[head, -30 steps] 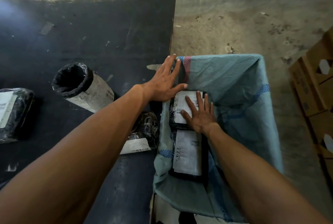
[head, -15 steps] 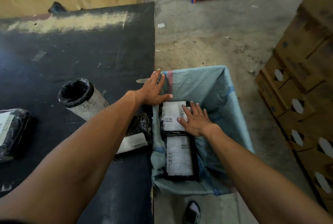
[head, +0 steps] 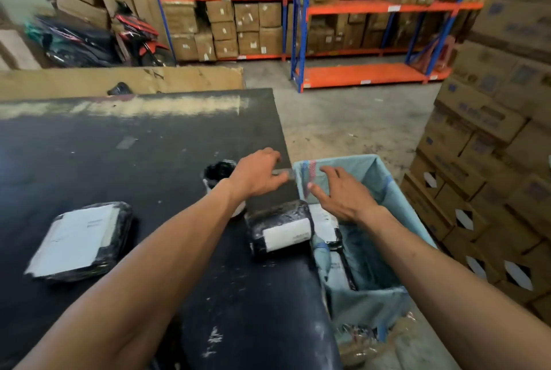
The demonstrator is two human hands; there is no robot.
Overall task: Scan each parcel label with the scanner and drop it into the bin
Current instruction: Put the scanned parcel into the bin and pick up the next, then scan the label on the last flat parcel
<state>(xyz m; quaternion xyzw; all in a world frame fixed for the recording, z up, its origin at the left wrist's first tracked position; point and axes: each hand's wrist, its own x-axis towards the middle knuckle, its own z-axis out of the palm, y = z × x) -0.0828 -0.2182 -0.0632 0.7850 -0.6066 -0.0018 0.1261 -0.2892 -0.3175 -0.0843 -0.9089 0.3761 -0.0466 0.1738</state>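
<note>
Fingers spread and empty, right hand (head: pixel 337 193) hovers over the pale-blue woven sack bin (head: pixel 384 179); left hand (head: pixel 258 174), loosely open, should next take the black-wrapped, white-labelled parcel (head: pixel 280 228) at 6 o'clock.

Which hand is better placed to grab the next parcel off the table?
Left. The left hand hovers over the black table, just beyond the wrapped parcel at its edge. The right hand is over the blue bin.

Black table (head: pixel 125 161) carries 3 black-wrapped parcels: flat (head: pixel 80 240), rolled (head: pixel 219 174), edge one (head: pixel 280 228).
</note>
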